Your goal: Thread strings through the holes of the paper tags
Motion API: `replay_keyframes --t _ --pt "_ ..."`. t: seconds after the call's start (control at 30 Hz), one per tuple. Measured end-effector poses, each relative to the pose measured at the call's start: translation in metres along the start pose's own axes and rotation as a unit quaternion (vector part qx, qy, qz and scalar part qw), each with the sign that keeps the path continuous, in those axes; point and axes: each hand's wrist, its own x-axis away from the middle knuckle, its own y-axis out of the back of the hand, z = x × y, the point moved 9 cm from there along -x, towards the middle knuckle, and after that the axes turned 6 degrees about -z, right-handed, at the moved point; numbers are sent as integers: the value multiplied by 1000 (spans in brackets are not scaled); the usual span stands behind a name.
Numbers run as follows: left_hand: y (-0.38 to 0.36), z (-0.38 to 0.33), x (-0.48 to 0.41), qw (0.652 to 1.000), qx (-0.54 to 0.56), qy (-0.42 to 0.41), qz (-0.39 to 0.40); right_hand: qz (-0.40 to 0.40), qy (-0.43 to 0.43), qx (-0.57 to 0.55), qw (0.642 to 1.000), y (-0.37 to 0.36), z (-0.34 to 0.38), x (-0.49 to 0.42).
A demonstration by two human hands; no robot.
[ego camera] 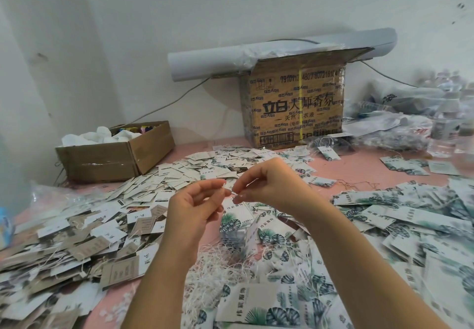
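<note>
In the middle of the frame both hands meet above a pink bench (346,169). The left hand (195,200) has its fingers curled, thumb and forefinger pinched together. The right hand (266,185) is curled the same way, and its fingertips almost touch those of the left. Between them they pinch a thin white string (232,193), which is barely visible.

Just below the hands a blurred leaf-print paper tag (252,228) stands on edge; whether it hangs from the string cannot be told. A tangle of loose white strings (213,262) lies at lower centre. A heap of white and brown paper tags (77,239) covers the left of the frame, and a heap of green leaf-print tags (410,226) covers the right. At upper centre stands a printed cardboard box (295,108), and at middle left an open brown carton (115,159).
</note>
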Motion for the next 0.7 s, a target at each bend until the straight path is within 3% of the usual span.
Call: replay_keyframes --t 0.7 --pt "-9 11 1 994 -106 0 37 -49 26 23 998 7 6 -2"
